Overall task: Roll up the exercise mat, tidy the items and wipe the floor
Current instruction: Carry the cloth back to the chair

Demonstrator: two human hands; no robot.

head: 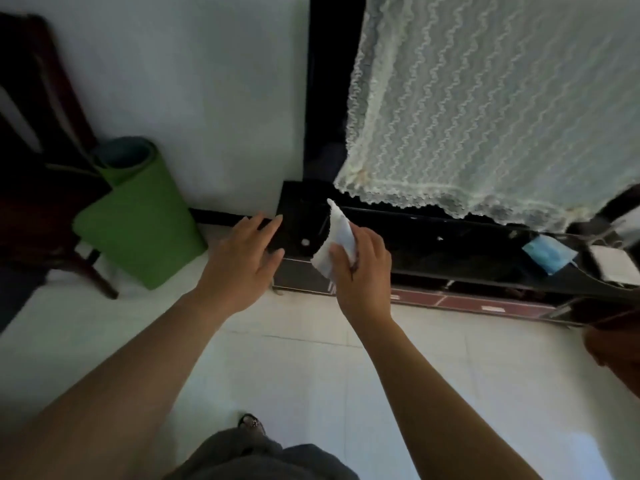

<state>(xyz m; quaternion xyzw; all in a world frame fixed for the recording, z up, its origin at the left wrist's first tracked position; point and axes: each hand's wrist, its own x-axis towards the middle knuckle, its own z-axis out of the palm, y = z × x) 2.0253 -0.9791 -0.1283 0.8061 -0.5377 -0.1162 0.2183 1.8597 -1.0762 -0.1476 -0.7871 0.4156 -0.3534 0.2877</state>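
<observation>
1. The exercise mat [138, 216] is already rolled. It leans tilted against the wall [207, 98] just beside the dark chair [52, 202], which I judge keeps it out of the walking path.
2. My right hand [360, 268] pinches a white tissue [337, 237], with one corner poking up. I reckon it is bunched that way to be ready for wiping.
3. My left hand [242, 258] is wide, with the fingers straight, at the left corner of the black surface [433, 237]. I cannot tell whether it touches.
4. The surface's front edge runs off to the right. A lace cloth [485, 116] hangs low above it, and a blue face mask [547, 254] lies well apart from both hands.
5. Broad pale floor [311, 375] shows between my arms, giving room to sweep. The mat and chair hem in the left side.
</observation>
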